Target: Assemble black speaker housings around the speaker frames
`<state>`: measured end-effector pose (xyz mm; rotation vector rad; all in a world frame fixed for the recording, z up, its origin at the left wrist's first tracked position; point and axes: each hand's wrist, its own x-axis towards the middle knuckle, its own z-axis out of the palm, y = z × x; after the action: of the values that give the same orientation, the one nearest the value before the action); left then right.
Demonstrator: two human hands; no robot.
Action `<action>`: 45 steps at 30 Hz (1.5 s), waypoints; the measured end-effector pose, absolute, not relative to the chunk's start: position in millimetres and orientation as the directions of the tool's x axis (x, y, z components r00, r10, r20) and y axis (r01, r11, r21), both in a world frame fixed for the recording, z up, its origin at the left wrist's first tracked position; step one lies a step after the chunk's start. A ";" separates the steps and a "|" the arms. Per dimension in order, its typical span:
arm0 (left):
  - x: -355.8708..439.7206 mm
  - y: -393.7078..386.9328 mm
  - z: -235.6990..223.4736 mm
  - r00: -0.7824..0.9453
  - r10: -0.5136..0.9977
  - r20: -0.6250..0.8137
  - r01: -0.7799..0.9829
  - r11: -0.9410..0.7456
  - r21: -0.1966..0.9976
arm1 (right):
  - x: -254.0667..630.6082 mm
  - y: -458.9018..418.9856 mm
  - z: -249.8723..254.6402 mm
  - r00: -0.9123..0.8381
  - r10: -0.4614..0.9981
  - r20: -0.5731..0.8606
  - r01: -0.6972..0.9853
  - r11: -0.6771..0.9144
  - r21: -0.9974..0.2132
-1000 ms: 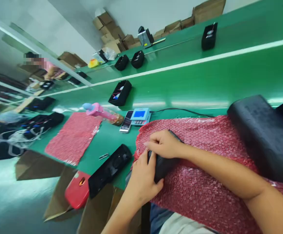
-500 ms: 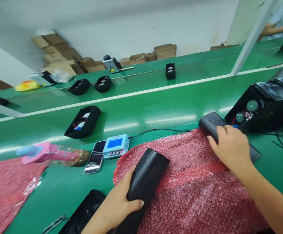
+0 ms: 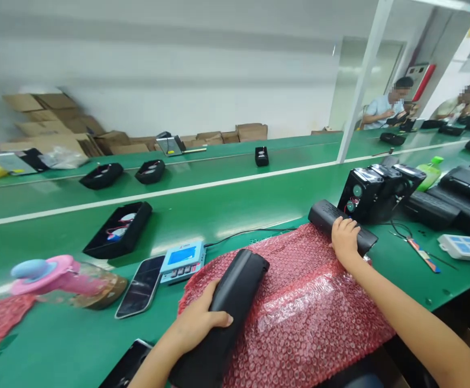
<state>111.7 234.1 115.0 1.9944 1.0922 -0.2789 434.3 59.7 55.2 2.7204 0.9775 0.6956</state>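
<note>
My left hand [image 3: 198, 319] is closed around a long black speaker casing [image 3: 229, 323], held at a slant over the near left part of a red bubble-wrap sheet [image 3: 299, 318]. Toward the back right edge of that sheet, my right hand [image 3: 345, 238] grips a second black speaker casing [image 3: 327, 213] from above, fingers bent over its side. Left of the wrap are a light blue meter with a lit screen [image 3: 182, 257] and a dark-screened phone [image 3: 142, 285]. Part of a black shell [image 3: 128, 364] shows beside my left forearm.
A pink-and-blue-topped bottle [image 3: 77, 280] stands at left. An open black casing with wires [image 3: 118, 229] lies on the green bench. Several assembled speaker units [image 3: 362, 191] stand at right, near a power strip [image 3: 463, 248]. A white post [image 3: 364, 81] rises behind; co-workers [image 3: 388, 105] sit beyond.
The view has tilted up and swung right, bringing co-workers and more black casings into sight. Both hands keep hold of their casings; the right one now lies more fully in view.
</note>
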 end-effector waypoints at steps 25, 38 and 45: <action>96.8 257.0 98.4 0.595 0.578 -0.559 0.756 -0.166 0.633 | 343.0 108.7 142.4 -0.727 0.653 -0.213 0.685 0.669 -0.288; 98.4 253.7 98.8 0.592 0.566 -0.574 0.758 -0.149 0.636 | 348.7 96.5 93.4 -0.577 0.812 0.086 0.751 0.569 -0.334; 101.7 247.5 104.3 0.595 0.570 -0.566 0.764 -0.183 0.618 | 346.5 61.1 73.8 -0.475 0.819 0.321 0.824 0.542 -0.164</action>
<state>101.7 247.5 104.3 1.8713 1.0747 -0.2559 346.5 61.1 73.8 1.7082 3.0666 0.0230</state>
